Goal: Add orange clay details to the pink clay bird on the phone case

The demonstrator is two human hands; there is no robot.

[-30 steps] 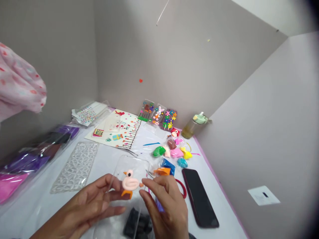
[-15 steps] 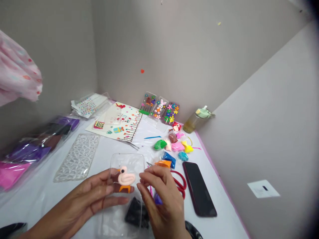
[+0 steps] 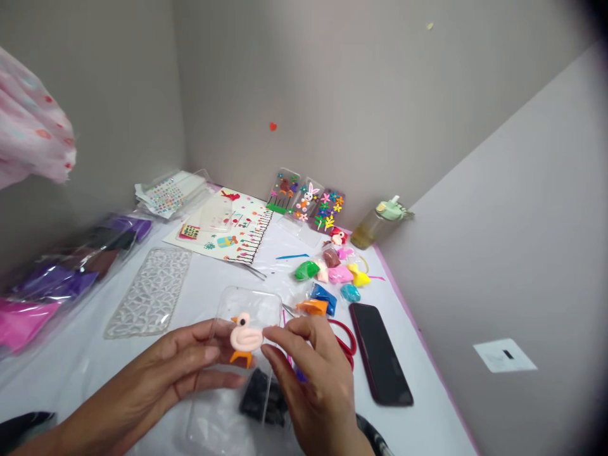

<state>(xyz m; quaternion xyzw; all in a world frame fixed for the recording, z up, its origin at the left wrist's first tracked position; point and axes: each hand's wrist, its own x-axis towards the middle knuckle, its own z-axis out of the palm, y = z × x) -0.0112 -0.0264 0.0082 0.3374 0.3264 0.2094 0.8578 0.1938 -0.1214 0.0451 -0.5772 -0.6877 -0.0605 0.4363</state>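
Note:
A clear phone case (image 3: 251, 296) is tilted up over the table, with my left hand (image 3: 180, 364) gripping it from the left and behind. On its face sits a pale pink clay duck (image 3: 246, 339) with a black eye, orange beak and orange legs. Thumb and forefinger of my right hand (image 3: 311, 370) are pinched together at the duck's tail end. Beneath the case lies a black clay packet (image 3: 263, 396), seen partly through plastic. Red-handled scissors (image 3: 349, 342) are partly hidden behind my right hand.
Several coloured clay packets (image 3: 339, 274) lie beyond my hands. A phone (image 3: 380, 354) rests at right, near a bottle (image 3: 380, 221). Decorated cases (image 3: 306, 199) lean on the wall. A patterned clear case (image 3: 149, 291) and bagged clay (image 3: 57, 278) lie left; tweezers (image 3: 254, 271) sit behind.
My right fingertips have shifted from beside the case's right edge to the duck's tail. The case and duck sit slightly farther right in view, and the camera has tilted a little.

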